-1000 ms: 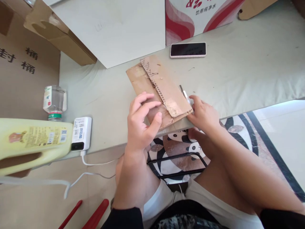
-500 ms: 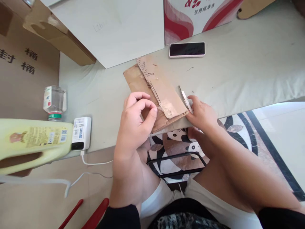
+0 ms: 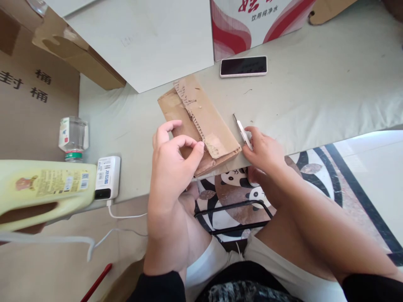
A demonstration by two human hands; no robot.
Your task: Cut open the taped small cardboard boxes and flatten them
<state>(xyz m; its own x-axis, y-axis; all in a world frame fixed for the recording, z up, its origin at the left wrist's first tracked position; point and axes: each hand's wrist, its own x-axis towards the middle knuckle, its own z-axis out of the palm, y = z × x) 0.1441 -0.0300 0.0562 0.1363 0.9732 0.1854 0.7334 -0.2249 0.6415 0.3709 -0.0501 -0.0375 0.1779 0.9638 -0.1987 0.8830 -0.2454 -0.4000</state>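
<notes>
A small flat cardboard box [image 3: 217, 121] lies slanted on the cloth-covered surface, with a ragged, torn corrugated edge across its top. Over its near left part is my left hand [image 3: 174, 163], thumb and index fingertips pinched together and the other fingers curled apart. Whatever the pinch may hold is too small to make out. To the right of the box, my right hand [image 3: 264, 151] grips a white utility knife [image 3: 242, 131] resting low by the surface. The knife's tip points away from me, up and to the left.
A phone [image 3: 244, 66] lies beyond the box, before a red and white carton [image 3: 231, 31] and a large white box [image 3: 151, 46]. On the left are a clear bottle [image 3: 74, 134], a yellow jug [image 3: 47, 188] and a white power bank [image 3: 107, 178] with a cable.
The cardboard box and my left hand have shifted slightly left, and the left fingers are spread a bit more. My right hand keeps its grip on the utility knife. The view has shifted a little.
</notes>
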